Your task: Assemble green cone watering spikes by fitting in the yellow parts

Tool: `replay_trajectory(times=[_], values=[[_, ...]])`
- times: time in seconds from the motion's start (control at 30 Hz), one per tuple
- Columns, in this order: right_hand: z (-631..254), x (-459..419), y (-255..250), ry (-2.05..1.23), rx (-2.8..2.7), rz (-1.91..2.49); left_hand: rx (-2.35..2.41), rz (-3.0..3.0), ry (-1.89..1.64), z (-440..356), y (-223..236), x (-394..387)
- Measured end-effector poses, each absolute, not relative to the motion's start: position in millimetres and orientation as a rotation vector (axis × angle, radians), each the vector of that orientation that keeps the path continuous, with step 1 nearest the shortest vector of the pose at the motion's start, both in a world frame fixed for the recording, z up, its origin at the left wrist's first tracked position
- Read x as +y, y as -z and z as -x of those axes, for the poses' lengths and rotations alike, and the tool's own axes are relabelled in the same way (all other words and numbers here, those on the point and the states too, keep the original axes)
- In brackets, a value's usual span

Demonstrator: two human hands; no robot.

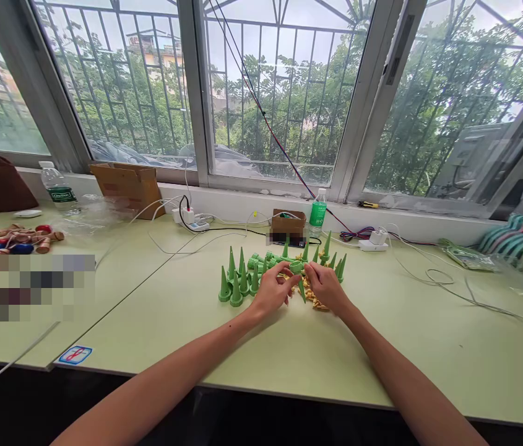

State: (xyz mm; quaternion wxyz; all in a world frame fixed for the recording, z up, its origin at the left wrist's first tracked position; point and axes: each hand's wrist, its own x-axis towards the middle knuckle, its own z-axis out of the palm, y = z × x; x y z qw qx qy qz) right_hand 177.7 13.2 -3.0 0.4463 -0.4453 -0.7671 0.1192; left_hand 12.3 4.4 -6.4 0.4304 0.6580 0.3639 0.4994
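Note:
My left hand (273, 288) is closed round the wide end of a green plastic spike (302, 292), its narrow tip pointing down. At the spike's rim my right hand (328, 286) is pinched; what lies between those fingertips is too small to make out. Upright green spikes (236, 291) stand on their wide ends left of my left hand, and more spikes (326, 248) rise behind my right hand. Several ribbed green parts (256, 260) lie just beyond my left hand. Beneath the hands is a pile of small tan pieces (319, 303), partly covered by them.
Behind the spikes stand a small cardboard box (288, 224) and a green-labelled bottle (317, 214). White cables and a power strip (196, 224) run along the back of the table (172, 328). Wooden toys (22, 240) lie far left; teal hangers (516, 241) are at the right.

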Motion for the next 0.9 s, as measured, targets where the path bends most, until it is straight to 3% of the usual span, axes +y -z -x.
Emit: replay_trajectory(times=[0.9], values=[[-177.1, 6.5, -3.6, -0.374, -1.914, 1.013, 0.808, -1.193, -1.02, -11.0, 7.9, 8.6]])
